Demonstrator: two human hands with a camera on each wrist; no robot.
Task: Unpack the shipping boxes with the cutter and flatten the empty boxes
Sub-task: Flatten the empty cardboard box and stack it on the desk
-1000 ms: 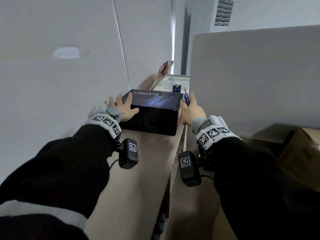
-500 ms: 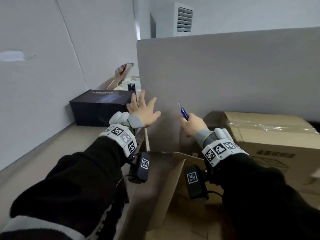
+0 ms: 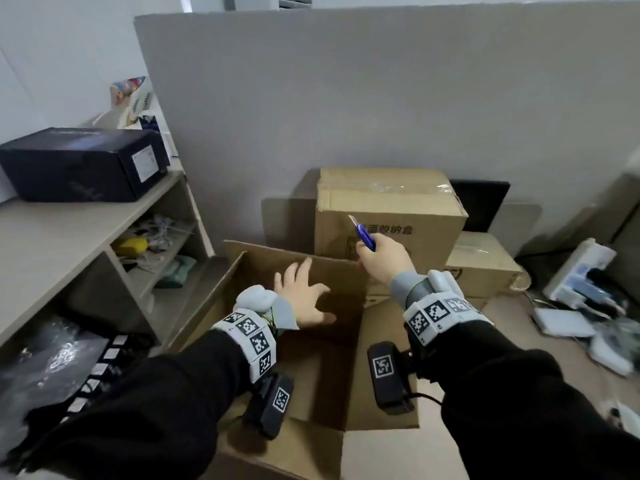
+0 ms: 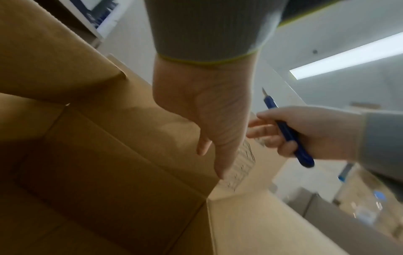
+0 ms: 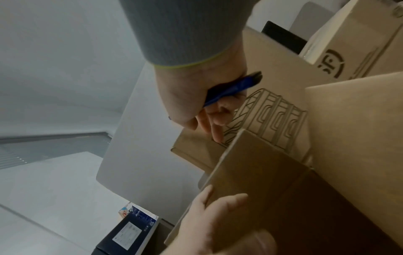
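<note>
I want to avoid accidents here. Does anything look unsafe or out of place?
Yes: the right hand holds the blue cutter with its blade out and pointing up, while the left hand reaches with spread fingers over the open box close beside it.

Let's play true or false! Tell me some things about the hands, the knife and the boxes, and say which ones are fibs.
1. The right hand holds a blue cutter. True.
2. The left hand grips the black box. False: it is open, over the open box; the black box sits alone on the shelf.
3. The cutter's blade is out. True.
4. The taped box is cut open. False: its top is shut and taped.
5. The open box's flaps stand up. True.
</note>
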